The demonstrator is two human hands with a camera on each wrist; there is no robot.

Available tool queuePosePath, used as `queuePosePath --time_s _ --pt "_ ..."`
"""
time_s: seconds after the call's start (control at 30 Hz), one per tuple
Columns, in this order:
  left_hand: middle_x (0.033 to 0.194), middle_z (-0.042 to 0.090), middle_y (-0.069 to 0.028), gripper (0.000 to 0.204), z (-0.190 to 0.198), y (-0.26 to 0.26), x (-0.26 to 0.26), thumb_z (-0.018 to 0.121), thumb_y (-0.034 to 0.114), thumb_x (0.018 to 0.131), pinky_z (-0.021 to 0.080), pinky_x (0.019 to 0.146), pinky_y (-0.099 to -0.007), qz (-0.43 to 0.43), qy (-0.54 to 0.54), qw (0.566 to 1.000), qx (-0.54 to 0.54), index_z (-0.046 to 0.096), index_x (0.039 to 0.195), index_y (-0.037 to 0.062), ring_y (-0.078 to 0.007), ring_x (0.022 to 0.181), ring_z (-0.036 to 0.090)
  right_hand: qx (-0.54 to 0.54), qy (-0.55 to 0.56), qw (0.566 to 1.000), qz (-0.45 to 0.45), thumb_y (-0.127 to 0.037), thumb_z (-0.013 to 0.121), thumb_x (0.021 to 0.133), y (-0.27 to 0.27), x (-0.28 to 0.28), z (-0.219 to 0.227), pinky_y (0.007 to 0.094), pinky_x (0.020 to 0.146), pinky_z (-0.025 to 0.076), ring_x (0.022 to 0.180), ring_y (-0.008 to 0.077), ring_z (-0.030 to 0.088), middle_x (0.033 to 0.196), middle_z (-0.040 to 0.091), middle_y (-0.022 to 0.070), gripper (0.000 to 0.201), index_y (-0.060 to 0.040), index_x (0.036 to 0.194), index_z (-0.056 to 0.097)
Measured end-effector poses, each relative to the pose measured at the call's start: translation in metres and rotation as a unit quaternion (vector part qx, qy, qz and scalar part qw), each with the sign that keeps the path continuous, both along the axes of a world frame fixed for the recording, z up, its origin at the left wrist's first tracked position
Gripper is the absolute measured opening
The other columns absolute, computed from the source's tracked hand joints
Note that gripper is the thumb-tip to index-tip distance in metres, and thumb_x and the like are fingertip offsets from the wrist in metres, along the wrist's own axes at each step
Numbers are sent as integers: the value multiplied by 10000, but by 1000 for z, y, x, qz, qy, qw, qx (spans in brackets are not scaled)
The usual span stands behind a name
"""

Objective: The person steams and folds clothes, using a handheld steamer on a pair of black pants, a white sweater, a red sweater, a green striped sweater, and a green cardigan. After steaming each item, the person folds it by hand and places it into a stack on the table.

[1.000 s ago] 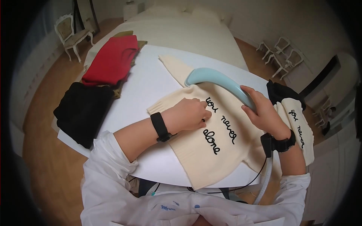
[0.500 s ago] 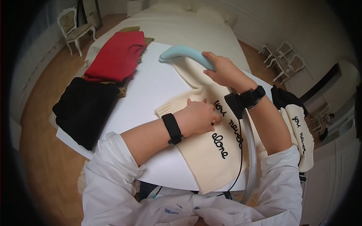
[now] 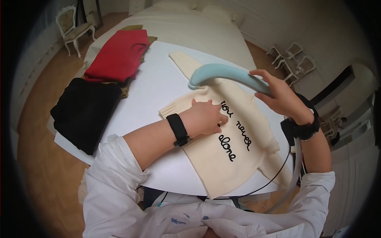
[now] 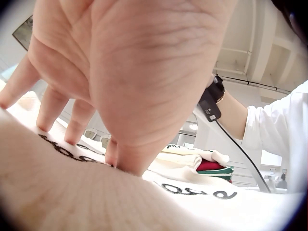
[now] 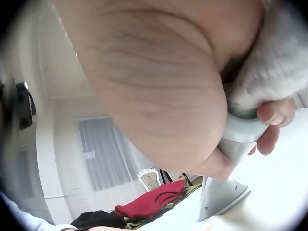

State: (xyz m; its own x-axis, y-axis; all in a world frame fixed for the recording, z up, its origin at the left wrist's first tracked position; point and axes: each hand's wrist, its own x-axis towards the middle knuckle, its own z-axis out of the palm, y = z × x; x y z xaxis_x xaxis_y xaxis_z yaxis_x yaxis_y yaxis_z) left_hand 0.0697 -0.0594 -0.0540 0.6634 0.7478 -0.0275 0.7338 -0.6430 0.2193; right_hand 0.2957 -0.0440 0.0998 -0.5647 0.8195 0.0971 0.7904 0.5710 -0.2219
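Note:
A cream knit sweater with black cursive lettering, "you never alone", lies on a white tabletop. My left hand rests on it beside the lettering; in the left wrist view its spread fingertips press into the knit. My right hand grips the handle of a pale blue garment steamer. The steamer's head overlaps the sweater near the base of its far sleeve. In the right wrist view, fingers and thumb wrap the handle beside the grey hose, and the steamer head points down toward the white surface.
Folded red and black garments lie along the table's left edge. Behind the white tabletop stretches a bed. The hose and a thin black cable hang below my right wrist. White chairs stand beyond.
The steamer swept out over the far sleeve, then came back right and nearer to me with my right hand. My left hand stays on the sweater, its fingers now more spread.

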Motion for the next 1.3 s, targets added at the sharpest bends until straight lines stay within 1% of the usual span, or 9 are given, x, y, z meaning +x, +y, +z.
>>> queuePosePath --time_s 0.17,0.3,0.53,0.57,0.8,0.9,1.03,1.17,1.3 --pt "1641 415 -137 433 0 0 -1 686 448 969 429 1070 -749 -3 -5 1000 -2 646 1383 326 -476 1470 417 -14 0 998 -66 -43 693 943 -38 37 24 373 832 533 912 250 685 1031 691 152 517 -137 1426 534" --pt "1646 410 -136 434 9 -2 -1 683 449 971 427 1075 -746 -1 21 1000 -16 642 1384 324 -477 1469 418 -11 -19 997 -75 -54 692 947 -37 44 24 373 830 530 905 254 683 1024 688 149 505 -135 1422 540" --pt "1616 449 -146 436 0 1 -2 691 465 957 471 1025 -747 -10 6 1000 16 645 1367 322 -494 1435 456 -25 14 1000 -2 -118 715 950 30 1 -16 408 891 545 1007 317 715 1131 729 188 526 -129 1445 538" --pt "1616 449 -146 436 0 1 -1 691 465 957 471 1025 -747 -10 6 1000 16 645 1367 322 -494 1435 456 8 15 1000 17 -142 729 948 44 -9 -25 412 875 549 977 322 719 1081 733 202 542 -136 1452 533" --pt "1592 477 -140 404 -7 3 -1 698 458 949 498 985 -751 -17 9 999 33 659 1336 347 -487 1443 449 9 30 999 -37 -179 736 955 96 -106 -67 431 871 557 988 342 719 1125 720 248 568 -121 1476 517" --pt "1583 485 -136 397 -2 4 -1 698 458 950 494 974 -764 -20 15 1000 18 661 1331 354 -483 1445 446 39 54 997 -30 -172 723 937 97 -118 -80 486 898 545 996 415 697 1053 717 244 585 -115 1476 503" --pt "1601 463 -135 405 -5 2 -2 696 456 955 467 1011 -767 -10 -1 1000 17 655 1343 349 -480 1447 445 78 71 994 -5 -161 714 941 98 -89 -87 490 886 543 991 418 687 1067 698 237 575 -131 1475 504" --pt "1634 425 -133 422 0 2 -2 684 463 963 446 1044 -758 -4 4 1000 -3 644 1366 345 -481 1451 440 162 56 985 19 -144 689 956 50 -31 -75 482 859 542 977 412 677 1096 678 216 519 -180 1449 533" --pt "1657 393 -132 440 1 1 -2 658 476 978 431 1066 -747 -7 26 1000 -11 626 1398 347 -482 1462 426 127 61 990 -19 -97 686 958 -7 23 -56 434 880 545 989 374 673 1106 680 173 511 -187 1447 565"
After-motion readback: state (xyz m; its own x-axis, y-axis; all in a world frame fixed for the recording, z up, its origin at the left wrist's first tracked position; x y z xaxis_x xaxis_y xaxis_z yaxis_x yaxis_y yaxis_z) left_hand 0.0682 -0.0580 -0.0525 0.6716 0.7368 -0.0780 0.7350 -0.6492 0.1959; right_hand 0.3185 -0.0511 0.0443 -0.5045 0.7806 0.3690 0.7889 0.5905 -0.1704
